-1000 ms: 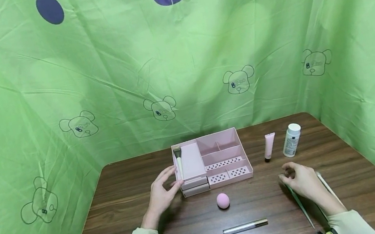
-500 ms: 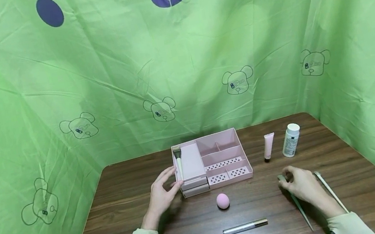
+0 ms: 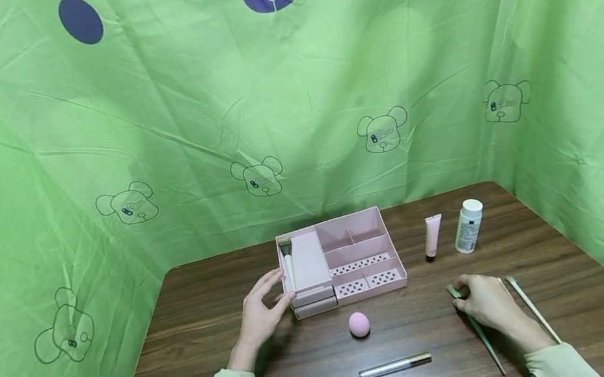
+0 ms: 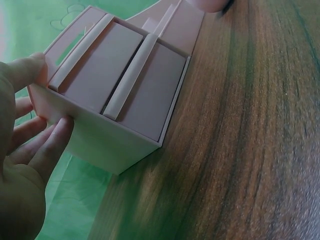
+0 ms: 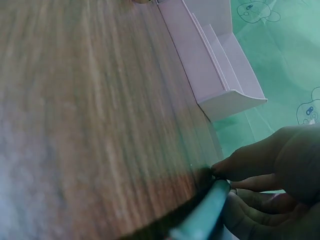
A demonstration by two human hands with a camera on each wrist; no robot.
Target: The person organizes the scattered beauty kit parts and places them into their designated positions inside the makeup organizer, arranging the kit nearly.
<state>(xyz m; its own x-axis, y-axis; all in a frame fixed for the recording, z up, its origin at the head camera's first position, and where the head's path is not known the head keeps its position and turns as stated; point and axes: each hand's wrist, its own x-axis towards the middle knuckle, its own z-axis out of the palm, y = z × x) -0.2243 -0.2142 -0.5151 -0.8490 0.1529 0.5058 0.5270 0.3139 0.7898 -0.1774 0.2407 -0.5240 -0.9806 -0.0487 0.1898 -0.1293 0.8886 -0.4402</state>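
A pink makeup organizer with two small drawers and open compartments stands at the back middle of the table. A makeup brush lies on its top left. My left hand grips the organizer's front left corner, thumb over the top edge and fingertips against the side wall. To the right, my right hand pinches a green makeup brush near its upper end; its handle slants down toward me, low over or on the table. In the right wrist view, the green handle lies between thumb and fingers.
A pale-handled brush lies right of my right hand. A pink tube and a white bottle stand behind it. A pink ball-shaped sponge and a silver tube lie in front of the organizer. Green cloth surrounds the table.
My right hand has come slightly down toward me and its fingers have closed on the green brush. The left hand stays on the organizer.
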